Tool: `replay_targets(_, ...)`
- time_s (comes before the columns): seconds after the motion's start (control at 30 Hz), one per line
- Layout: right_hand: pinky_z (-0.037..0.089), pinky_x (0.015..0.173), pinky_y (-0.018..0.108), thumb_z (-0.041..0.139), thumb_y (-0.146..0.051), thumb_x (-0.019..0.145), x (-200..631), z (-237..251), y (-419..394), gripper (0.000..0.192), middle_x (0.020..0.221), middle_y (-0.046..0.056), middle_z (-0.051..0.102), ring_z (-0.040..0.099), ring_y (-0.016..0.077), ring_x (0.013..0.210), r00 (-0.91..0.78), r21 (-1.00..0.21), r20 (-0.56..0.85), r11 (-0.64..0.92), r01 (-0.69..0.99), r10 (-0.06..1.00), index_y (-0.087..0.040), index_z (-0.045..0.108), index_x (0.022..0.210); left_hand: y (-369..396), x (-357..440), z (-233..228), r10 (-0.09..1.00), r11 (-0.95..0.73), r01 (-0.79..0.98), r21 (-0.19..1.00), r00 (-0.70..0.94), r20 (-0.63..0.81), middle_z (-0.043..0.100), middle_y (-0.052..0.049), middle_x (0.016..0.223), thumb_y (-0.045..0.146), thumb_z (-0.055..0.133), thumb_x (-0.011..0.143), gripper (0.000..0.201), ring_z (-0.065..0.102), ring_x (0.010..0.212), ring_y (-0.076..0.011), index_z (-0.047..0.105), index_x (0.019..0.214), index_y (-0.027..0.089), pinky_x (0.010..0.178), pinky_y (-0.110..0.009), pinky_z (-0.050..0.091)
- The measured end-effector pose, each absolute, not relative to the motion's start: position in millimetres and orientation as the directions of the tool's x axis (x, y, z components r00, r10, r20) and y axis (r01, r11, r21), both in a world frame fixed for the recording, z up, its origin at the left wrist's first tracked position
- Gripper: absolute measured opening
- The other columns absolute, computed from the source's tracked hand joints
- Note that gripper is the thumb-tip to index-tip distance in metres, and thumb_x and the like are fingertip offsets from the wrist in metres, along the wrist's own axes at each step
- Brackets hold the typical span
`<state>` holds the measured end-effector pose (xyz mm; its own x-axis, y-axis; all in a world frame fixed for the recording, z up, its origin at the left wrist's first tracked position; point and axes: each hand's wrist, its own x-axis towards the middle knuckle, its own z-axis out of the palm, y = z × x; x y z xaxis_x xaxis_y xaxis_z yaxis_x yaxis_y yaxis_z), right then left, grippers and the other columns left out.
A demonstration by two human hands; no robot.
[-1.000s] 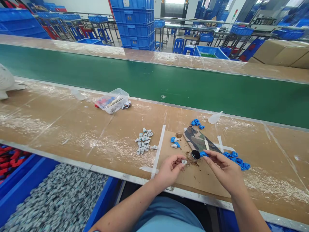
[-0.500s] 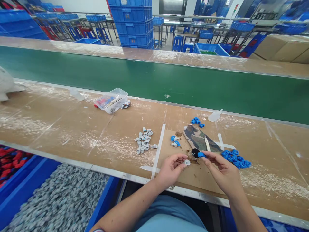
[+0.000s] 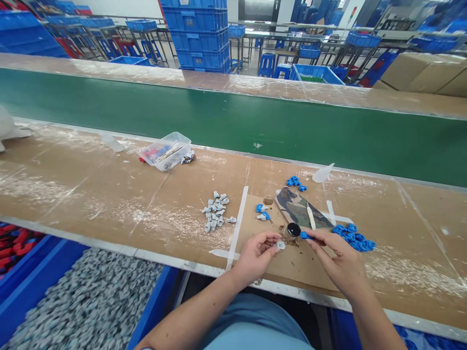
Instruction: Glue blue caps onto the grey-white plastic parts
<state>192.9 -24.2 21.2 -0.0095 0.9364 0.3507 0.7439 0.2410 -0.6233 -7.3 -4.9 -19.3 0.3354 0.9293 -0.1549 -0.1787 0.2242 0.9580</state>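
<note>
Conveyor belt (image 3: 255, 126), green, runs well beyond both hands, past the far edge of the bench (image 3: 91, 189) they work over. Below and left of the left hand, a bin of grey parts (image 3: 83, 301) looks heaped full, so by that sign plenty of stock remains. Far left of the hands and further out sits a clear box (image 3: 166, 150) of oddments. Just beyond the right hand lies a camo pouch (image 3: 301, 210) with a white stick on it. Grey pile (image 3: 217, 211) lies left of the left hand, loose and unjoined; blue pile (image 3: 352, 236) lies just right of the right hand, and a smaller blue cluster (image 3: 295, 183) sits past the pouch. Two joined pieces (image 3: 261, 212), blue with grey, rest just beyond the left hand, seemingly the only finished ones in sight. A small jar (image 3: 293, 230) stands between the fingertips. Left hand (image 3: 257, 255) pinches one grey part (image 3: 280, 245); right hand (image 3: 337, 260) pinches one blue part (image 3: 304, 235) beside the jar, the two parts near but not yet together.
</note>
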Motion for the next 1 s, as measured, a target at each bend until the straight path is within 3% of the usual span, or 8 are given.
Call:
replay_targets(0.13, 0.057, 0.066, 0.030, 0.060, -0.036, 0.081, 185.0, 19.6, -34.2, 0.022, 0.086, 0.002, 0.073, 0.068, 0.0187, 0.073, 0.040, -0.751, 0.192, 0.121, 0.649, 0.981, -0.025, 0.071, 0.096, -5.7, -7.0, -19.2, 0.926, 0.225, -0.188, 0.956, 0.348, -0.150, 0.070, -0.008, 0.094, 0.024, 0.067, 0.074, 0.026, 0.065, 0.091, -0.0192, 0.065, 0.098, 0.015, 0.088, -0.034, 0.051)
replay_targets(0.23, 0.057, 0.068, 0.030, 0.061, -0.036, 0.080, 170.2, 17.0, -37.8, 0.022, 0.086, 0.003, 0.073, 0.068, 0.0186, 0.074, 0.027, -0.801, 0.184, 0.134, 0.583, 0.983, -0.024, 0.072, 0.094, -6.5, -6.5, -19.9, 0.924, 0.215, -0.204, 0.955, 0.359, -0.131, 0.070, -0.009, 0.096, 0.024, 0.067, 0.074, 0.026, 0.065, 0.092, -0.0198, 0.064, 0.099, 0.015, 0.088, -0.035, 0.051)
replay_targets(0.43, 0.058, 0.068, 0.030, 0.060, -0.032, 0.081, 155.6, 17.2, -34.0, 0.018, 0.082, 0.003, 0.073, 0.068, 0.0185, 0.073, -0.060, -0.761, 0.265, 0.247, 0.600, 0.962, -0.025, 0.073, 0.091, -7.3, -7.1, -21.7, 0.914, 0.209, -0.210, 0.955, 0.388, -0.115, 0.069, -0.010, 0.098, 0.028, 0.067, 0.075, 0.029, 0.064, 0.094, -0.0203, 0.064, 0.100, 0.015, 0.088, -0.034, 0.051)
replay_targets(0.73, 0.059, 0.067, 0.028, 0.062, -0.032, 0.080, 172.4, 18.6, -30.0, 0.015, 0.084, -0.001, 0.074, 0.071, 0.0191, 0.073, -0.212, -0.781, 0.122, 0.226, 0.583, 0.970, -0.029, 0.074, 0.088, -7.4, -11.1, -19.3, 0.867, 0.260, -0.241, 0.935, 0.484, -0.117, 0.068, -0.005, 0.086, 0.028, 0.071, 0.072, 0.032, 0.064, 0.085, -0.0162, 0.062, 0.102, 0.017, 0.081, -0.029, 0.050)
replay_targets(1.0, 0.060, 0.067, 0.030, 0.064, -0.032, 0.076, 156.8, 17.3, -33.4, 0.015, 0.081, 0.000, 0.074, 0.071, 0.0203, 0.071, -0.062, -0.806, 0.159, 0.166, 0.568, 0.985, -0.027, 0.075, 0.083, -6.2, -9.6, -10.9, 0.896, 0.352, -0.309, 0.884, 0.385, -0.222, 0.065, -0.002, 0.075, 0.035, 0.077, 0.065, 0.036, 0.062, 0.073, -0.0132, 0.063, 0.092, 0.015, 0.075, -0.026, 0.048)
